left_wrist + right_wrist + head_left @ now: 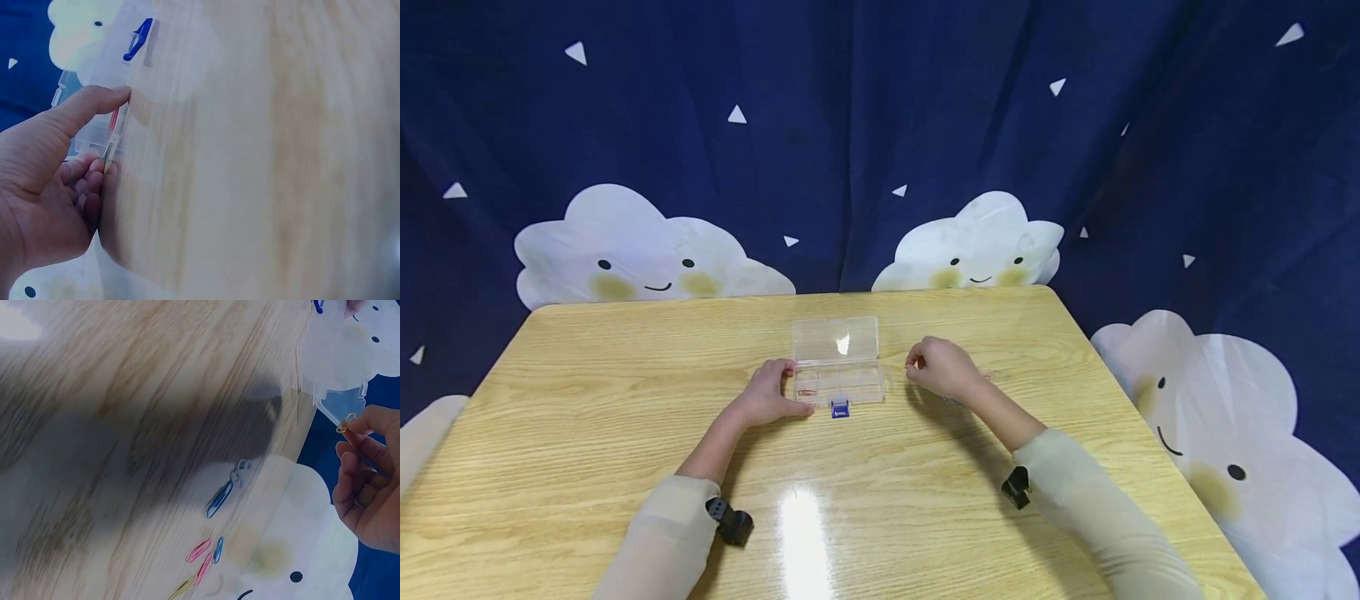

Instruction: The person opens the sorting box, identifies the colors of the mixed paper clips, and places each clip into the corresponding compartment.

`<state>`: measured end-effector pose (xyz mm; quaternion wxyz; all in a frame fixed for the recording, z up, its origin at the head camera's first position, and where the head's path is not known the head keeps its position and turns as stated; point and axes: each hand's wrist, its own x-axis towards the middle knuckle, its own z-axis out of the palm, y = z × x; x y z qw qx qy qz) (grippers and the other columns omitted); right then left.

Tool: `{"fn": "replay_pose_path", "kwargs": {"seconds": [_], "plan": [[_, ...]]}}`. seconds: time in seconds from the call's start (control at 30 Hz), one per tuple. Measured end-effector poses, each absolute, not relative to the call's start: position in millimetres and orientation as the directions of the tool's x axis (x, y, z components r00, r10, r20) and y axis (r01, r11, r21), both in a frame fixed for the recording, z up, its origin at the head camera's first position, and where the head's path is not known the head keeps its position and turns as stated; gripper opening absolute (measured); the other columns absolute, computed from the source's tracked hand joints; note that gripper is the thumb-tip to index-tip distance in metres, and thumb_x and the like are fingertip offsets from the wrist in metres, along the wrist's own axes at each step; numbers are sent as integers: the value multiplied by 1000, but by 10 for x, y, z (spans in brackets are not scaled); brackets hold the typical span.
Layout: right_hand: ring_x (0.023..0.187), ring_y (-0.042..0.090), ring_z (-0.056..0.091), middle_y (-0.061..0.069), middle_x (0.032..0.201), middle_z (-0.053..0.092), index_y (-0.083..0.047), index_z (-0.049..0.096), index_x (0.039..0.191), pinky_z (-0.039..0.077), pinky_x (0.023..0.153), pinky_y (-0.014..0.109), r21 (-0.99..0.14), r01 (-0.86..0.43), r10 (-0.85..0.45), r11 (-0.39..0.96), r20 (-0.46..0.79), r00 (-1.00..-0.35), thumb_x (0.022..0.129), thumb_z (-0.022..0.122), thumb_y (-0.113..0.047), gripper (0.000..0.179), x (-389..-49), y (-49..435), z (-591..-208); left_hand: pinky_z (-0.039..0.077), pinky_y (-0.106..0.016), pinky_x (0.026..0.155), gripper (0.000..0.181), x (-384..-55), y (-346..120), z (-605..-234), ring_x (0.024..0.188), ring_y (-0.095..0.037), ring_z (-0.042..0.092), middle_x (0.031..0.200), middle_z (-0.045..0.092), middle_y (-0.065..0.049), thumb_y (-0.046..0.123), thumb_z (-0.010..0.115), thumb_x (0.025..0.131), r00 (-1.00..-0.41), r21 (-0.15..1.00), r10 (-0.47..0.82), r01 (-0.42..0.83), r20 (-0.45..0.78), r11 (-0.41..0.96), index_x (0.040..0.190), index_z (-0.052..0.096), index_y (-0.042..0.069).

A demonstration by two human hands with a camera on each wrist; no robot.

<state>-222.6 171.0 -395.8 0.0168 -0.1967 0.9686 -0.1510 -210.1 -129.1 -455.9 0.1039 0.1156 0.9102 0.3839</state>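
Note:
A clear plastic compartment box [850, 375] lies on the table with its lid [820, 340] swung back and a blue latch [840, 410] at the front. My left hand [765, 396] holds its left end, thumb at the front corner and fingers toward the back. Inside the left front compartment sits a red paper clip [114, 119]. Just right of the box, above the table, my right hand [942, 367] pinches a yellow paper clip [343, 425] between thumb and fingertip. In the head view the right hand mostly hides what lies behind it.
Loose paper clips lie on the table to the right, among them a blue one [219, 500], a pink one [198, 550] and a yellow one [182, 587]. The wooden table [625, 400] ends at a dark blue curtain [850, 125] with printed clouds.

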Motion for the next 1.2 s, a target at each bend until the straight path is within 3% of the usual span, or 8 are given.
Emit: {"fn": "replay_pose_path", "kwargs": {"seconds": [0.57,1.07,1.2], "plan": [[66,11,49,0,74,57,-11,70,81,41,60,25,-282,-453,-454,846,66,-888,81,60,-16,11,-2231,1446,-3999,37,-41,86,80,-2105,-1294,-4568,101,-29,39,114,45,-19,29,81,69,-949,725,299,133,-104,675,128,40,-6],[67,10,50,-1,75,58,-11,72,84,43,61,25,-283,-473,-477,834,61,-877,81,62,-15,11,-2226,1184,-3985,36,-46,94,81,-2115,-1296,-4587,107,-33,40,119,45,-22,30,81,68,-953,722,289,137,-90,678,129,40,-6],[68,10,51,0,76,59,-11,72,85,44,62,26,-288,-479,-488,829,47,-872,81,62,-15,11,-2223,1109,-4000,37,-43,92,82,-2111,-1294,-4588,105,-31,41,115,46,-20,30,81,68,-955,720,281,128,-97,682,129,40,-5]]}}
